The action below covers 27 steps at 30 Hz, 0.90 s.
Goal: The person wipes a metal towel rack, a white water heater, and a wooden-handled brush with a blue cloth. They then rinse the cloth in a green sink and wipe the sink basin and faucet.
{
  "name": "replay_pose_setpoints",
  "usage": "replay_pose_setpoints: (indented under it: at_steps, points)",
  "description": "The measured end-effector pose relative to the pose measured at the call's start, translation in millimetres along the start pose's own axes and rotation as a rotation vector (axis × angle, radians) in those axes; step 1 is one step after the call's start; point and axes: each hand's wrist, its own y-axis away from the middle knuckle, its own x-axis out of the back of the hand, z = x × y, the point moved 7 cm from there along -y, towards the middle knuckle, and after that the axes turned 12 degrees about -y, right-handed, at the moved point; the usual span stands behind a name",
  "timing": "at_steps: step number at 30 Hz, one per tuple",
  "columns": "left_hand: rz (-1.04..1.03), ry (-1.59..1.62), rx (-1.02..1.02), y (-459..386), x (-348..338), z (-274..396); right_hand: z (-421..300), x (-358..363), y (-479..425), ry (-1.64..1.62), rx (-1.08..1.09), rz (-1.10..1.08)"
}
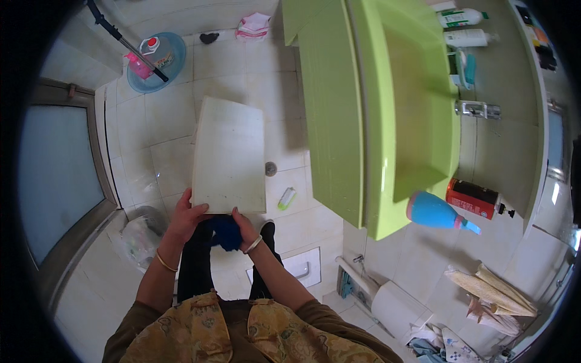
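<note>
A white rectangular panel or flat box (pixel 231 154) extends forward from both hands above the tiled floor. My left hand (pixel 188 215) grips its near left corner, with the thumb on top. At the near edge, my right hand (pixel 245 230) has its thumb against the panel, its other fingers hidden below. A dark blue cloth (pixel 226 232) hangs beneath the near edge, beside my right hand; whether the hand holds it I cannot tell. What is under the panel is hidden.
A green washbasin cabinet (pixel 336 118) stands on the right, with a blue bottle (pixel 433 211) at its corner. Floor items include a blue basin (pixel 174 47) with bottles, a small green-white bottle (pixel 287 198), a drain (pixel 270 169) and a plastic-lined bin (pixel 143 236). A framed door (pixel 63 181) is at left.
</note>
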Motion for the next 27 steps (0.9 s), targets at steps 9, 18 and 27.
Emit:
replay_pose_setpoints:
  at_steps: [9,18,27]
  points:
    - [-0.091,-0.127,0.085,-76,32,-3,-11,17,-87,-0.219,0.307,0.335]
    - [-0.172,-0.084,0.134,-192,6,-69,-91,102,-134,-0.174,0.429,0.379]
    - [-0.401,-0.094,-0.002,-318,-73,-122,-222,166,-159,0.032,0.649,0.326]
